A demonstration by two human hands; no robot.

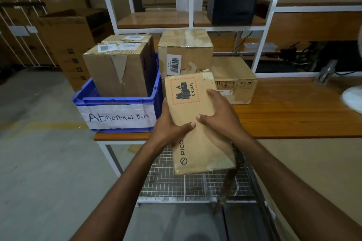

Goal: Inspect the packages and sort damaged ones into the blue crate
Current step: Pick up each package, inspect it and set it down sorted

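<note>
Long flat PICO box, brown cardboard: held in both hands above the near edge of the wooden table, far end tilted up. Left hand clamped on left edge, thumb laid across top face; right hand clamped on right edge, fingers reaching onto top, thumb tip just beside left thumb tip. Battery hazard label, "UN 3481", just beyond fingertips on top face. Torn tape at far right corner of box.

Blue crate, left of left hand, on table end; white strip marked "Abnormal Bin". Inside crate: torn box, ripped front seam, second labelled box behind it.

Beyond fingertips, on table: barcode box, upright; low box to its right, row of handling symbols on side.

Wire mesh shelf beneath hands, under table level. Black printer on upper shelf, well beyond.
</note>
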